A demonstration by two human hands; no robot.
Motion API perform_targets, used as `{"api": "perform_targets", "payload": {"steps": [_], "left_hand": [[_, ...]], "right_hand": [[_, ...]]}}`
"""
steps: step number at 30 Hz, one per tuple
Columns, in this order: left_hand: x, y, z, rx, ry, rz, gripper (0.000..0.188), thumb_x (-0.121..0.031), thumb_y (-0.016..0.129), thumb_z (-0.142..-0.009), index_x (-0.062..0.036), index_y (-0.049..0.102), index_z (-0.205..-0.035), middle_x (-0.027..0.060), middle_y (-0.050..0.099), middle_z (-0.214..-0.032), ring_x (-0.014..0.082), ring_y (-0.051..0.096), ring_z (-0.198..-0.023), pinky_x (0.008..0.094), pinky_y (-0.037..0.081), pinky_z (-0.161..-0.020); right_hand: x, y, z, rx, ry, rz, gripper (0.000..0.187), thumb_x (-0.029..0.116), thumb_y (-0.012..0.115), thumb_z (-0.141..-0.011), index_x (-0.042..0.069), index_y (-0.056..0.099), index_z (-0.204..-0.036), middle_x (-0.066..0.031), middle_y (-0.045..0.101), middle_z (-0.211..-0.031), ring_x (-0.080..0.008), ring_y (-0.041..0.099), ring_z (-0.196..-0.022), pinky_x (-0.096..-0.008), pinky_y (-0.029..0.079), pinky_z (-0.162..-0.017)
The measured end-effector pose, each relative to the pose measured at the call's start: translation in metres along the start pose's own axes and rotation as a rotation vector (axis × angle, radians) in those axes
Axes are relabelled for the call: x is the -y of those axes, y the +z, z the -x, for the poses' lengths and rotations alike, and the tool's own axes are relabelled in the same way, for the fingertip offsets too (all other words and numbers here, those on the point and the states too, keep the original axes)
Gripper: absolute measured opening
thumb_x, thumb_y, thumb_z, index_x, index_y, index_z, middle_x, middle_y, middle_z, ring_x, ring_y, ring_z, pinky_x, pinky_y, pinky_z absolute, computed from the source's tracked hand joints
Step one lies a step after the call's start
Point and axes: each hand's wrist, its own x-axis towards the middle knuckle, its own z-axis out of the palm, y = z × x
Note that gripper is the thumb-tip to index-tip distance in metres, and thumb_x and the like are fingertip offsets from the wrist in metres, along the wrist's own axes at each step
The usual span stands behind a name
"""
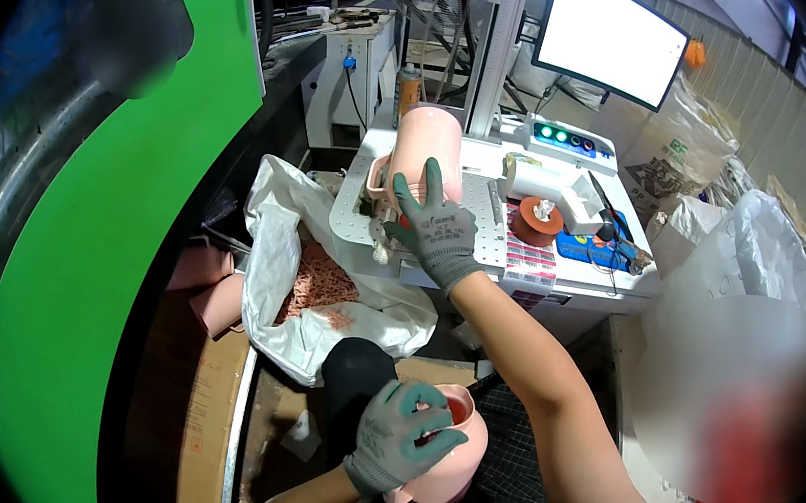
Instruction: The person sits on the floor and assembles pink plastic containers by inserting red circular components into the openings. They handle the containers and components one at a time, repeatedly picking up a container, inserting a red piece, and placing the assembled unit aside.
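Observation:
A pink jug (433,135) lies on the perforated metal plate (487,228) of a workbench, its handle toward the left. My right hand (442,233), in a grey and green glove, grips the jug's near end, with two fingers stretched along its side and the thumb spread to the left. Against my lap rests a second pink jug (457,467), mouth up. My left hand (401,433), gloved alike, is curled over this jug's mouth, thumb and fingers at the rim. The inside of the mouth is partly hidden by the fingers.
Left of the bench, a white sack (271,256) holds pinkish scraps. More pink jugs (220,305) lie beside a cardboard box (212,419). An orange-brown tape roll (536,223), a button box (568,139) and a monitor (608,33) stand right. A green machine panel (79,256) borders the left.

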Motion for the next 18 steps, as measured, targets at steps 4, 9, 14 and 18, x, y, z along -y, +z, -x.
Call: {"api": "perform_targets", "payload": {"steps": [4, 9, 14, 18], "left_hand": [[0.006, 0.003, -0.006, -0.092, 0.029, 0.17, 0.03, -0.032, 0.087, -0.079, -0.011, 0.073, -0.096, 0.0133, 0.059, -0.133, 0.0344, 0.058, -0.115, 0.0509, 0.047, -0.101], [-0.011, 0.015, -0.026, 0.128, -0.002, 0.439, 0.039, -0.021, 0.087, -0.078, -0.0009, 0.069, -0.106, 0.0235, 0.058, -0.135, 0.0436, 0.059, -0.122, 0.0521, 0.051, -0.098], [0.012, 0.016, -0.027, 0.294, -0.148, 0.542, 0.065, -0.019, 0.077, -0.079, -0.0007, 0.054, -0.137, 0.015, 0.053, -0.133, 0.0291, 0.055, -0.121, 0.0433, 0.044, -0.107], [0.013, -0.001, -0.05, 0.533, -0.22, 0.521, 0.083, -0.012, 0.076, -0.062, 0.0017, 0.052, -0.141, 0.0118, 0.054, -0.132, 0.0281, 0.054, -0.122, 0.0404, 0.039, -0.112]], "right_hand": [[0.009, -0.007, -0.01, 0.061, 0.006, 0.07, 0.084, 0.05, 0.081, -0.08, 0.033, 0.044, -0.153, -0.0297, 0.033, -0.161, -0.0347, 0.075, -0.077, -0.0441, 0.062, -0.065], [-0.026, 0.037, 0.027, -0.191, 0.027, -0.251, 0.083, 0.045, 0.066, -0.089, 0.01, 0.039, -0.16, -0.038, 0.022, -0.164, -0.0544, 0.057, -0.121, -0.0653, 0.048, -0.081], [-0.039, -0.079, 0.127, -0.357, -0.032, -0.37, 0.076, 0.036, 0.073, -0.088, 0.012, 0.046, -0.154, -0.0305, 0.048, -0.147, -0.0405, 0.062, -0.111, -0.0504, 0.051, -0.09], [-0.087, -0.139, 0.293, -0.264, 0.215, -0.379, 0.076, 0.037, 0.079, -0.087, 0.008, 0.049, -0.15, -0.0254, 0.049, -0.15, -0.0411, 0.057, -0.129, -0.0494, 0.049, -0.104]]}}
